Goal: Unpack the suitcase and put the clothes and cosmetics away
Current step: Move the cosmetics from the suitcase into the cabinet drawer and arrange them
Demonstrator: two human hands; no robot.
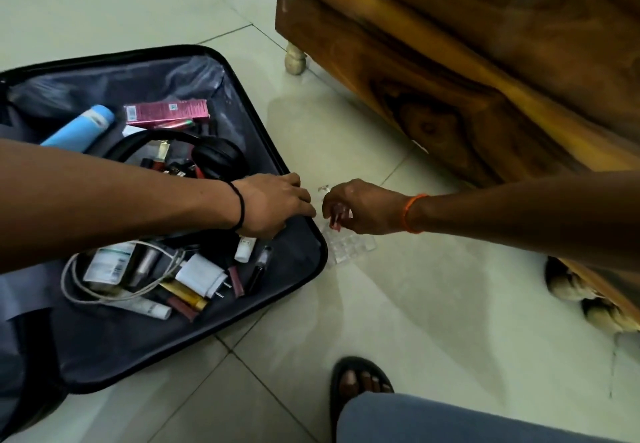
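open suitcase on tiled floor, both hands at its right rim

beside a wooden cabinet [450, 71]: suitcase [104, 345] lying open on the floor [433, 304], holding black headphones [214, 156], blue bottle [81, 127], pink box [166, 113], white charger [202, 274], lip tubes. left hand [273, 205] over the rim, fingers straight, gripping nothing. right hand [363, 208] just beside it, pinching a small reddish cosmetic [335, 219] above a clear tray [349, 246].

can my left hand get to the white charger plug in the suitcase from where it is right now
Probably yes. The left hand hovers at the suitcase edge, and the white charger plug lies uncovered on top just below it, with only a small white tube between.
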